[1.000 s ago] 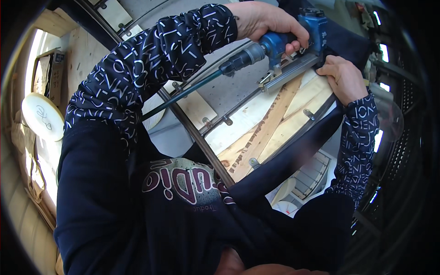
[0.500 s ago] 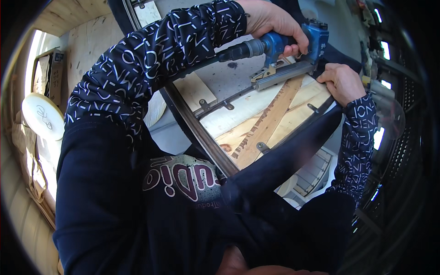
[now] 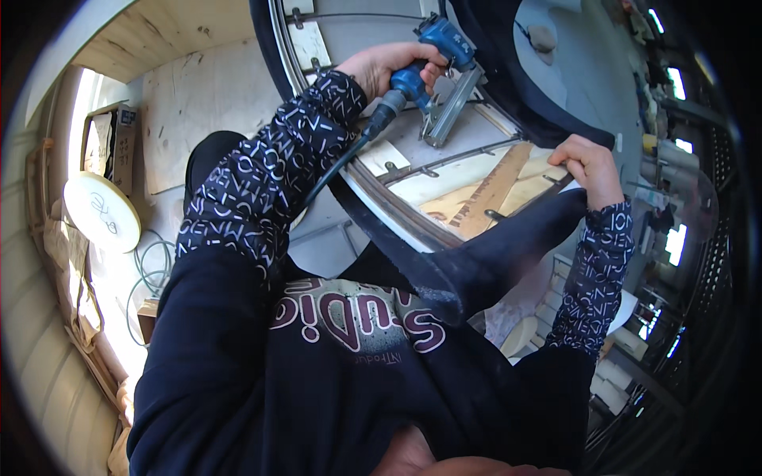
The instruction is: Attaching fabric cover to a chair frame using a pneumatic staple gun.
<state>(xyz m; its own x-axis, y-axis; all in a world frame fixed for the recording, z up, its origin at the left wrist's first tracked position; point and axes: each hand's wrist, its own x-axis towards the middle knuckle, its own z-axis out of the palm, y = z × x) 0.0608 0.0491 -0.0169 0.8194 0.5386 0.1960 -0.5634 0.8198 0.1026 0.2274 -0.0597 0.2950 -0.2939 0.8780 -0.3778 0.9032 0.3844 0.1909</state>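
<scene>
Staple gun [image 3: 456,105], blue with a silver rail, sits in the left hand [image 3: 390,70], whose fingers wrap its handle, above the grey part of a curved frame [image 3: 401,208] and near its wooden panel [image 3: 490,190]. A hose [image 3: 325,178] trails from the handle. The right hand [image 3: 589,165] curls at the panel's edge, near dark cloth [image 3: 516,247]; whether it pinches anything cannot be told.

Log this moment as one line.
left hand: gripping blue staple gun | right hand: by wooden panel corner, fingers bent | hose: attached to gun handle
</scene>
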